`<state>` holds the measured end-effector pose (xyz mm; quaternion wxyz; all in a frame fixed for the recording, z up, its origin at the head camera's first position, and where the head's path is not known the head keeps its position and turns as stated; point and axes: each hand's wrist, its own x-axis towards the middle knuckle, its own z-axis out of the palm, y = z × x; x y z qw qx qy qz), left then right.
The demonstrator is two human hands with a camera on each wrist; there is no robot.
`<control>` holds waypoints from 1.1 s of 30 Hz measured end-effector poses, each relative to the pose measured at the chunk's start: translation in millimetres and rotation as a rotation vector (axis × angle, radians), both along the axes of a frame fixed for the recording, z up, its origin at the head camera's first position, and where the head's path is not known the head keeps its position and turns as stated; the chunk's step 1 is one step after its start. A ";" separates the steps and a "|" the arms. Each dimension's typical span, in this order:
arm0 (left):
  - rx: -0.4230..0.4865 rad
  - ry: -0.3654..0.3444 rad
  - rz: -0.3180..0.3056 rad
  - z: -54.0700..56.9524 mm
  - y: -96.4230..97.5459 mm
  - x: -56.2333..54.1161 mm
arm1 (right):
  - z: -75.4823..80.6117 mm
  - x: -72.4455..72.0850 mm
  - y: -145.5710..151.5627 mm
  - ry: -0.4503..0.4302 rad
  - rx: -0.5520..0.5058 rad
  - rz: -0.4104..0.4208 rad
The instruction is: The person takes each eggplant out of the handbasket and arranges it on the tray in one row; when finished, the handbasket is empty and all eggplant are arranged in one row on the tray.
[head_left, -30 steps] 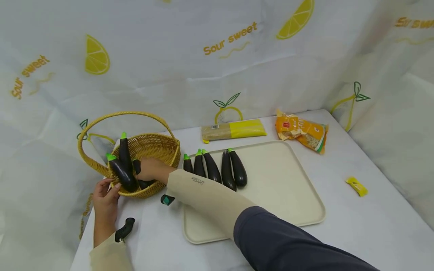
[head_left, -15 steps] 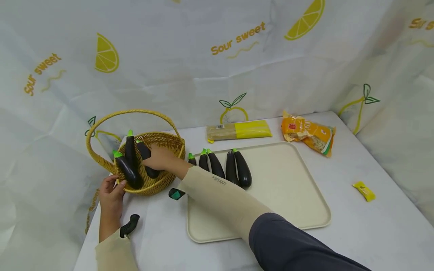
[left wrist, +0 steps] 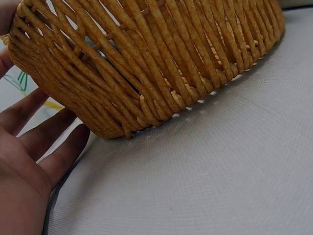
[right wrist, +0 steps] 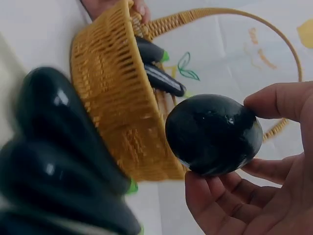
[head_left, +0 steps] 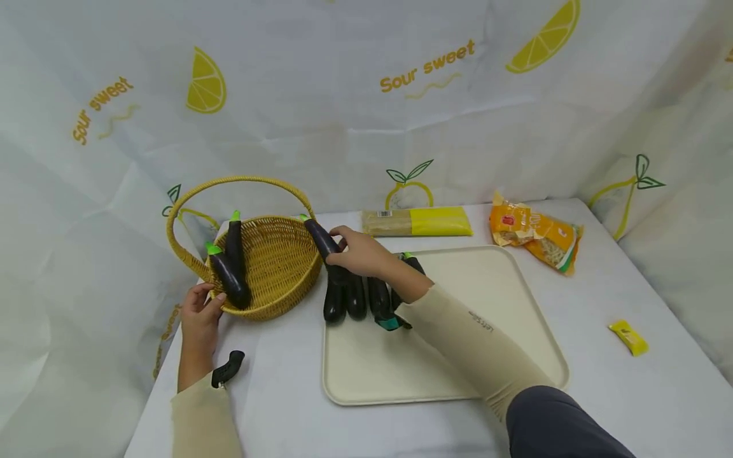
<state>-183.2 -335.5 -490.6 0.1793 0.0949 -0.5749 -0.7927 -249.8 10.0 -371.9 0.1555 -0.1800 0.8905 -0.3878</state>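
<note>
We count two eggplants (head_left: 228, 277) in the basket (head_left: 280, 273), one more held by the fingers (right wrist: 276, 100) of the right hand (head_left: 362, 254), and at least four on the tray (head_left: 487, 305); hand and sleeve (head_left: 469, 350) cover part of that row, so we cannot give its full number. We have one basket, one tray, one long pack (head_left: 441, 221), one small packet (head_left: 628, 337) and at least one orange bag (head_left: 552, 232). We count two hands, the right and the left hand (head_left: 199, 321). On the cloth (head_left: 286, 76) we find two clear lemon slices (head_left: 206, 83) and three leafed lemons (head_left: 420, 169).
</note>
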 end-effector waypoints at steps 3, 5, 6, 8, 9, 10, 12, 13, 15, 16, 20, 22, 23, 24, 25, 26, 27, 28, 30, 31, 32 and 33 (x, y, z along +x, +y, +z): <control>0.006 -0.004 0.007 1.6 1.0 -1.0 | -2.0 6.7 26.6 0.009 -0.009 -0.009; 0.001 0.000 0.001 2.8 1.5 -2.6 | -5.9 10.3 43.4 0.017 -0.014 -0.021; -0.004 0.001 -0.002 3.1 1.5 -3.4 | -7.0 12.8 51.8 0.018 -0.018 -0.027; -0.016 0.003 -0.011 4.4 1.9 -5.1 | -11.3 17.3 67.3 0.008 -0.035 -0.055; -0.020 0.002 -0.013 4.9 1.8 -5.9 | -14.0 19.6 74.5 0.008 -0.037 -0.074; -0.024 -0.002 -0.013 5.4 1.6 -6.4 | -16.0 22.2 81.7 0.009 -0.039 -0.089; -0.029 -0.009 -0.009 6.2 1.3 -6.8 | -20.4 26.8 95.1 -0.003 -0.061 -0.122; -0.028 -0.010 -0.008 6.9 1.3 -6.5 | -23.1 28.9 101.2 -0.007 -0.068 -0.141; -0.022 -0.013 -0.003 7.3 0.9 -5.8 | -28.0 32.9 113.2 -0.018 -0.084 -0.173; -0.018 -0.014 -0.001 7.5 1.0 -5.1 | -30.4 34.8 118.6 -0.026 -0.092 -0.190; -0.008 -0.011 -0.001 7.3 0.8 -1.3 | -41.1 40.5 137.4 -0.052 -0.113 -0.253; -0.007 -0.004 -0.002 6.9 1.0 1.0 | -46.0 42.7 144.6 -0.063 -0.120 -0.278; -0.013 -0.004 -0.002 6.4 0.9 2.1 | -48.6 43.5 148.1 -0.069 -0.124 -0.287; -0.013 -0.003 -0.001 5.9 1.1 3.1 | -50.4 44.7 151.1 -0.078 -0.127 -0.297; -0.014 -0.004 0.000 5.3 0.9 3.9 | -52.0 46.0 154.3 -0.084 -0.126 -0.306; -0.015 -0.007 0.002 4.6 0.9 4.5 | -53.5 47.1 157.5 -0.088 -0.128 -0.315; -0.017 -0.009 0.003 3.9 1.0 5.0 | -54.5 48.3 160.7 -0.094 -0.134 -0.324; -0.018 -0.012 0.005 3.2 1.0 5.3 | -55.3 49.4 164.1 -0.098 -0.136 -0.334; -0.018 -0.017 0.007 2.0 0.8 5.0 | -55.9 51.8 171.3 -0.103 -0.143 -0.357; -0.019 -0.017 0.008 1.5 0.7 4.4 | -56.3 52.5 175.1 -0.104 -0.149 -0.370; -0.022 -0.014 0.008 1.3 0.7 3.8 | -56.8 52.9 178.9 -0.106 -0.156 -0.383; -0.023 -0.011 0.008 1.4 0.7 3.2 | -57.4 53.5 182.7 -0.109 -0.153 -0.394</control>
